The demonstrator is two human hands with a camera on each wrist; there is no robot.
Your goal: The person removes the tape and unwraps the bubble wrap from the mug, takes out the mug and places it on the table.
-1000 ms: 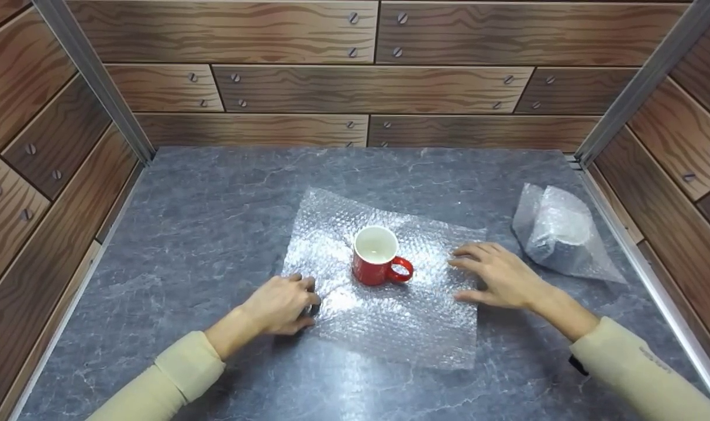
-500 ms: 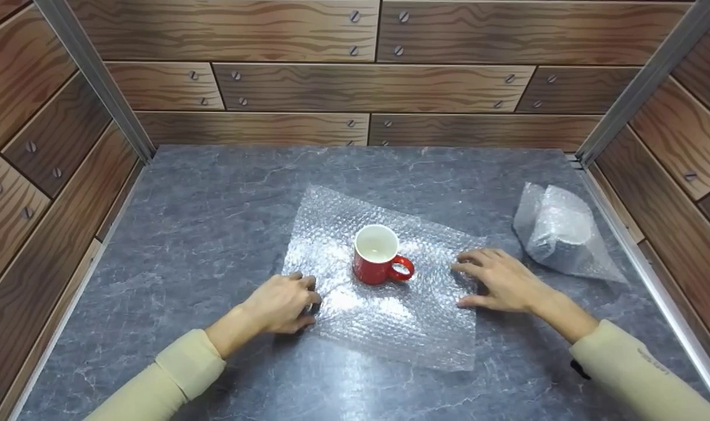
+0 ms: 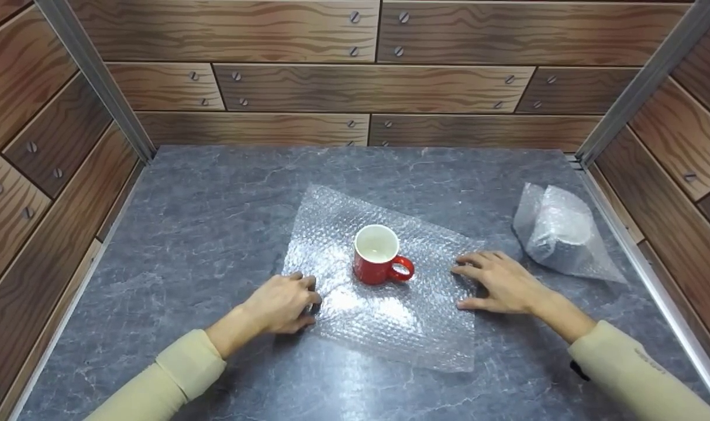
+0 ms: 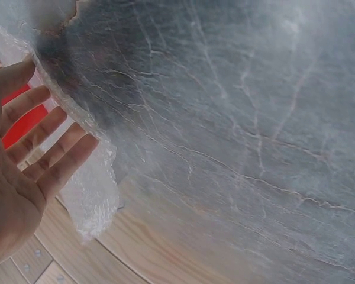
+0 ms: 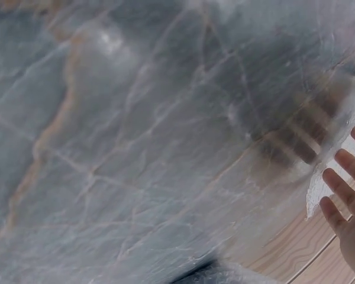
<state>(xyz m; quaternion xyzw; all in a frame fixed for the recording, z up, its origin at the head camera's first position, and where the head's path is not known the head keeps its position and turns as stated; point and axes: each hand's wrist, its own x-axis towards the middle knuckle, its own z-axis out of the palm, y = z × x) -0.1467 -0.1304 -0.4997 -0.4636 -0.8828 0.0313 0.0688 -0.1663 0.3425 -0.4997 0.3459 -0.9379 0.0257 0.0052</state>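
Observation:
A red mug [image 3: 371,271] with a white inside stands upright on a flat sheet of bubble wrap [image 3: 384,345], its handle pointing right. In the head view my left hand [image 3: 282,304] lies at the sheet's left edge, fingertips right at it. The left wrist view shows that hand's fingers [image 4: 53,127] nearly straight along the bubble wrap's edge, with the mug's red side [image 4: 23,115] behind them. At the sheet's right edge is my right hand [image 3: 501,283], its fingers spread and extended over the wrap. Neither hand touches the mug.
Toward the right side of the grey marbled table [image 3: 214,193] sits a bundle in bubble wrap [image 3: 565,231], beyond my right hand. Wood-patterned panels [image 3: 366,88] close off the back and both sides, with metal posts [image 3: 624,88] at the corners.
My right hand has shifted slightly right and toward me, and the sheet's far right corner has come nearer with it. The left hand and the mug hold still.

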